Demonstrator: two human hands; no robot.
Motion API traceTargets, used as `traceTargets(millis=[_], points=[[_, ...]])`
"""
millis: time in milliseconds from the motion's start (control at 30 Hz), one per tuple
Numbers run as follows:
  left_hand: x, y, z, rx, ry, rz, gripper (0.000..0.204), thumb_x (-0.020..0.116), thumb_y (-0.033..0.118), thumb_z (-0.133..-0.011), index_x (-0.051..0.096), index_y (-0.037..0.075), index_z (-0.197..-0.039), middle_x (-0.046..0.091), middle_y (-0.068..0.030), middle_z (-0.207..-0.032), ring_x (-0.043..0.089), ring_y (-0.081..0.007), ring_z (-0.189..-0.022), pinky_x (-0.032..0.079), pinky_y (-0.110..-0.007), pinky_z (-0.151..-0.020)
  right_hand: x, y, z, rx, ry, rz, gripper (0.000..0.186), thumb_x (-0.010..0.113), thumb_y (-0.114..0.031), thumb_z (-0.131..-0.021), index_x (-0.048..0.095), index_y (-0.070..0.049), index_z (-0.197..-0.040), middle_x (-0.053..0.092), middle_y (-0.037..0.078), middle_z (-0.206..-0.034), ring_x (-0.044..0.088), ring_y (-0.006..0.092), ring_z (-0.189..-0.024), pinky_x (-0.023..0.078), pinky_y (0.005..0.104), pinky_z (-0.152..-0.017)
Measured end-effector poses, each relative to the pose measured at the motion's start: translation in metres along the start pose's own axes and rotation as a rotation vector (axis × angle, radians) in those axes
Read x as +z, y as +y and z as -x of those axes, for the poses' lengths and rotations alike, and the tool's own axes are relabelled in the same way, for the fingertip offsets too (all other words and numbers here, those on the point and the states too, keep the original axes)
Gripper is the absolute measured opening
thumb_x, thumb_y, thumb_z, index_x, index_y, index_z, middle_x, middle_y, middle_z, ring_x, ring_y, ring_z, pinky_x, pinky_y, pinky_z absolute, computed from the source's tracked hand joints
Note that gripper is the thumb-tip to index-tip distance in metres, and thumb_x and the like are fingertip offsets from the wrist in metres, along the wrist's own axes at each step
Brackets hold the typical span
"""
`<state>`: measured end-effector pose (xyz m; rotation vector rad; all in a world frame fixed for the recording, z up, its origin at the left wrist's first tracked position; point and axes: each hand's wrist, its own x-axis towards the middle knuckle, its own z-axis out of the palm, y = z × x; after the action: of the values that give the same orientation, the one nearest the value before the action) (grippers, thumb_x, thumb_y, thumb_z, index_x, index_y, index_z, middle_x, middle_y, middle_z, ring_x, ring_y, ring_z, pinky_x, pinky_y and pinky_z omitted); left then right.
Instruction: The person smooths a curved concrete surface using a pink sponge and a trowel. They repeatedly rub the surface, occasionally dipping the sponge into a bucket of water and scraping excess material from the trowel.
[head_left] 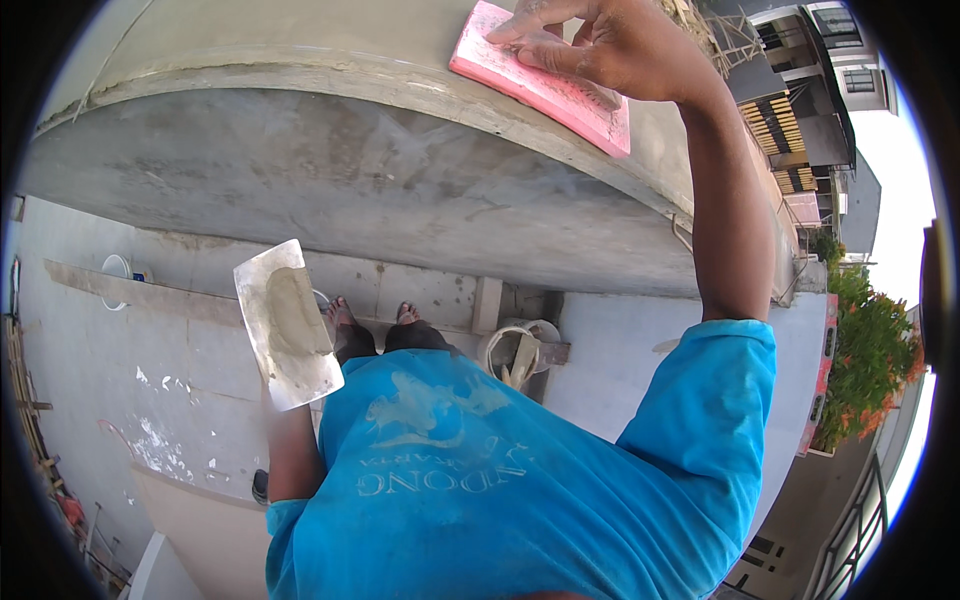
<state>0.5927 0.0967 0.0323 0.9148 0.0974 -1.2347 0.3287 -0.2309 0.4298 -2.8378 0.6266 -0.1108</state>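
My right hand (640, 50) is closed around the handle of a pink plastering float (600, 122), which lies against the light grey plastered surface (300, 28) near its lower edge. Low at the left, a flat pale mortar hawk (313, 384) carries a smear of wet grey mortar (290, 312). My left forearm (293, 455) runs up to the hawk from below, and my left hand is hidden behind it. The hawk is tilted and held apart from the wall.
Below the plastered edge runs a darker grey wall face (350, 170). Near my feet (407, 312) stands a bucket (508, 350) with tools in it. A long plank (180, 298) and a white pail (116, 270) are at the left; buildings and a leafy plant (858, 350) at the right.
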Motion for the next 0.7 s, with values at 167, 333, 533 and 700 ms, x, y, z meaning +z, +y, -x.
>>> traceTargets(millis=[167,333,533,700], points=[[-0.009,-0.007,-0.006,0.053,0.027,-0.026,0.053,0.053,0.035,-0.108,0.044,0.006,-0.151,0.063,-0.0103,-0.131,0.070,-0.0188,-0.101,0.063,-0.032,-0.077,-0.008,0.000,0.024,0.164,-0.245,0.143,0.027,0.079,-0.014,-0.089,0.081,-0.022,-0.114,0.068,-0.001,-0.099,0.062,0.0119,-0.088,0.050,0.0295,-0.066],[-0.019,-0.018,-0.020,0.276,0.070,-0.364,0.053,0.053,0.035,-0.108,0.044,0.006,-0.151,0.064,-0.0099,-0.130,0.070,-0.0182,-0.100,0.063,-0.031,-0.077,-0.026,0.008,0.027,-0.029,-0.094,0.021,0.028,0.081,-0.012,-0.087,0.080,-0.015,-0.115,0.068,0.001,-0.101,0.062,0.0130,-0.087,0.050,0.0280,-0.067],[0.003,-0.019,-0.010,0.548,0.090,-0.799,0.052,0.053,0.034,-0.108,0.045,0.005,-0.151,0.064,-0.0112,-0.130,0.071,-0.0196,-0.099,0.063,-0.033,-0.076,-0.011,-0.001,-0.023,-0.081,-0.063,0.093,0.023,0.079,-0.019,-0.088,0.081,-0.012,-0.110,0.072,0.010,-0.098,0.067,0.0238,-0.091,0.053,0.0358,-0.079],[0.025,0.007,0.013,-0.059,0.052,0.107,0.052,0.054,0.034,-0.108,0.046,0.005,-0.150,0.064,-0.0135,-0.129,0.072,-0.0221,-0.096,0.064,-0.035,-0.073,-0.019,-0.014,-0.010,-0.043,-0.191,0.004,0.025,0.079,-0.015,-0.083,0.081,-0.011,-0.108,0.072,0.011,-0.097,0.067,0.0257,-0.090,0.053,0.0361,-0.080]])
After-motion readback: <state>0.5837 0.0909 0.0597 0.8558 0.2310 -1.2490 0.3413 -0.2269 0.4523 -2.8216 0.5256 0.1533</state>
